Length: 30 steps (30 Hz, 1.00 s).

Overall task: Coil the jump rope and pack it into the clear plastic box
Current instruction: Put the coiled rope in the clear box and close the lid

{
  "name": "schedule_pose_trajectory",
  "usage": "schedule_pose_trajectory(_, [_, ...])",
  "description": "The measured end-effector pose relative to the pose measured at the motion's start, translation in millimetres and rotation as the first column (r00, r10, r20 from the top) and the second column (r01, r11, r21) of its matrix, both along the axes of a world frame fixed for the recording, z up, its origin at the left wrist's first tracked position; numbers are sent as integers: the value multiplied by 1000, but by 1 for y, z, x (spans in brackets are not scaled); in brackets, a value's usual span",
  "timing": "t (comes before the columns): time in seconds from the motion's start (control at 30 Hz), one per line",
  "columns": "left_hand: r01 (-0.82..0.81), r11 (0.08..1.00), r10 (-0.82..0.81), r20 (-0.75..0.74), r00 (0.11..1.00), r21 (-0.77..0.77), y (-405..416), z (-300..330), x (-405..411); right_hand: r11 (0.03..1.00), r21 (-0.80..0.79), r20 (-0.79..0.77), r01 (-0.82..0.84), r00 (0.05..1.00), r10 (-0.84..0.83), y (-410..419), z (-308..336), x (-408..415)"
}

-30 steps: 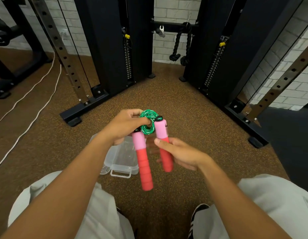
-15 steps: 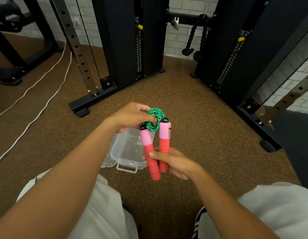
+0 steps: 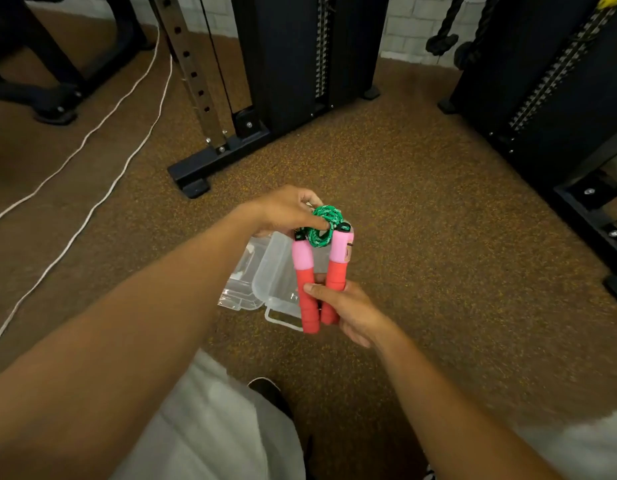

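The jump rope's green cord is wound into a small tight coil [image 3: 321, 226], pinched by my left hand [image 3: 286, 210]. Its two handles [image 3: 321, 282], pink at the top and red below, hang side by side below the coil. My right hand [image 3: 345, 308] grips the red lower ends of both handles together. The clear plastic box [image 3: 272, 282] lies open on the floor directly beneath, with its lid [image 3: 239, 282] folded out to the left and a white latch at the near edge. The handles hide part of the box.
Brown speckled rubber floor all round. Black gym machine bases [image 3: 196, 174] stand ahead left and a frame foot [image 3: 611, 237] at the right. Two white cables [image 3: 92, 140] run across the floor at left. My knees in light trousers are at the bottom.
The two handles have come together and my right hand has closed round both. The camera has tilted down and both hands with the rope have sunk toward the box.
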State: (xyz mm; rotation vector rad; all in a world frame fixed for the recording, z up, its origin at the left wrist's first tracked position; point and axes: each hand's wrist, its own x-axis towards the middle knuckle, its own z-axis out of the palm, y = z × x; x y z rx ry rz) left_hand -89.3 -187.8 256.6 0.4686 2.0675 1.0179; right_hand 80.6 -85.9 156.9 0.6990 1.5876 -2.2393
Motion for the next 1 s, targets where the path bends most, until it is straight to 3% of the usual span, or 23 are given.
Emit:
schedule_pose_trajectory(0.33, [-18,997,23,65,998,-71,6,-99,-94,988,46,112,150,982,-154,-22,-70,-88])
schedule_pose_trajectory(0.5, [8,992,-7,14,1000,-126,23,-158,-124,979,85,229,184,953,-198,-23,-112,-124])
schedule_pose_trajectory(0.63, [188,935,-240,-149,959,-300,43,-186,-136,980,101,348,173,916,-198,-25,-149,-143])
schedule_pose_trajectory(0.7, [251,884,-336,-162,928,-395,45,-199,-140,982,62,395,181,899,-190,-32,-160,-149])
schedule_pose_trajectory(1.0, [315,727,-546,-237,803,-610,56,-272,-133,979,7,561,205,810,-174,-35,-192,-159])
